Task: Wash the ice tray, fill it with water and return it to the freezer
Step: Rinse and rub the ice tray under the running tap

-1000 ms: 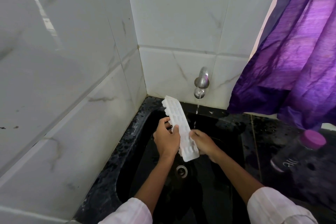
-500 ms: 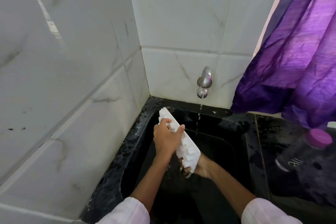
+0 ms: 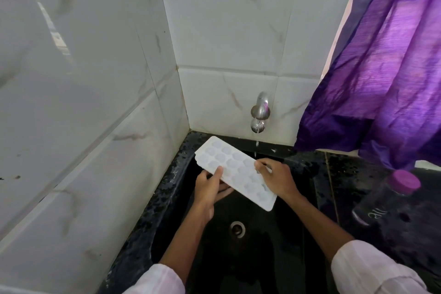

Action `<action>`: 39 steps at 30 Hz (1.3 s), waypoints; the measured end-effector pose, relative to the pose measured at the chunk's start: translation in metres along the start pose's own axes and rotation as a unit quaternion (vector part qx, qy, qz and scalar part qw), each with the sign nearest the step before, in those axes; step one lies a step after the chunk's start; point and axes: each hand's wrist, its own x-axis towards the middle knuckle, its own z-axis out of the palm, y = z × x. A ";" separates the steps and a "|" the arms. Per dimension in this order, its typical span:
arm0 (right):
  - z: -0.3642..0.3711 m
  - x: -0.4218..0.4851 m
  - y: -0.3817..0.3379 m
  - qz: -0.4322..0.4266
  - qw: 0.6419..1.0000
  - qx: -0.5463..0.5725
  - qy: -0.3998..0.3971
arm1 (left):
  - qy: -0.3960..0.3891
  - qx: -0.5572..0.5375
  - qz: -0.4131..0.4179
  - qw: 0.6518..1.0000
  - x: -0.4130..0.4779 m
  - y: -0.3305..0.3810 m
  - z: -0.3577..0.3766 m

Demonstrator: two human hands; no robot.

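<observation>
A white ice tray (image 3: 229, 164) is held over the black sink (image 3: 281, 234), cups facing up, running from far left to near right. My left hand (image 3: 208, 188) grips its left long edge, thumb on top and fingers underneath. My right hand (image 3: 276, 178) holds the right long edge, fingers resting on the cups. A steel tap (image 3: 260, 112) on the back wall lets a thin stream of water fall just behind my right hand, beside the tray's far right edge.
The sink drain (image 3: 238, 228) lies below the tray. White marble tiles (image 3: 95, 102) close off the left and back. A purple curtain (image 3: 381, 79) hangs at the right. A dark bottle with a purple cap (image 3: 391, 196) stands on the wet black counter (image 3: 346, 174).
The tray has been turned from its bumpy underside showing to cups facing up. My right hand came from under the tray's near end to its right edge.
</observation>
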 end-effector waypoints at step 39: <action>-0.013 0.021 -0.012 -0.054 0.972 -0.223 -0.044 | 0.024 -0.197 -0.015 0.980 0.000 -0.014 0.055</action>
